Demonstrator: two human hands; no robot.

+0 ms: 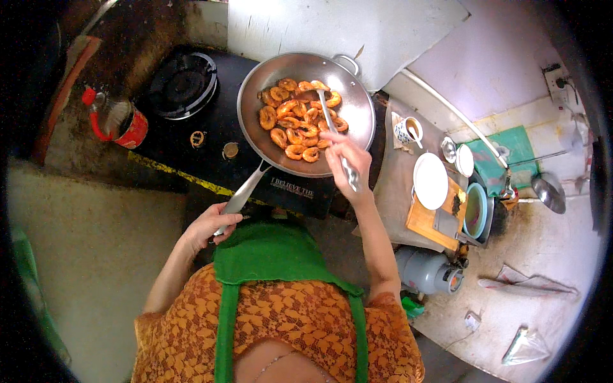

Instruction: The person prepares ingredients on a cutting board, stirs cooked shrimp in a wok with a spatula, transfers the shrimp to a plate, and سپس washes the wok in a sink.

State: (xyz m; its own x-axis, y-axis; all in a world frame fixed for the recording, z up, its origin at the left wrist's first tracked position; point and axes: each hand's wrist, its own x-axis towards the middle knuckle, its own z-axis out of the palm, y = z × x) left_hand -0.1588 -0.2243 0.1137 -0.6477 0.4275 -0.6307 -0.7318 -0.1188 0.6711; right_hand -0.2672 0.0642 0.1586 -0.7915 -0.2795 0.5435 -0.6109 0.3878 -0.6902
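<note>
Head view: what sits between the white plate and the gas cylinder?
In the head view, a wooden cutting board lies between the white plate and the gas cylinder; the plate rests on its upper part.

Person, seen from above. Garment: short-sleeved top in orange-brown lace with an openwork leaf pattern; sleeves end above the elbow, scooped neckline at the lower edge of the view. Over it: plain green apron, the bib a solid green panel across the front, with two narrow green straps running back over the shoulders. Forearms bare; no watch, bracelet or ring discernible. Left hand and right hand ungloved.
</note>
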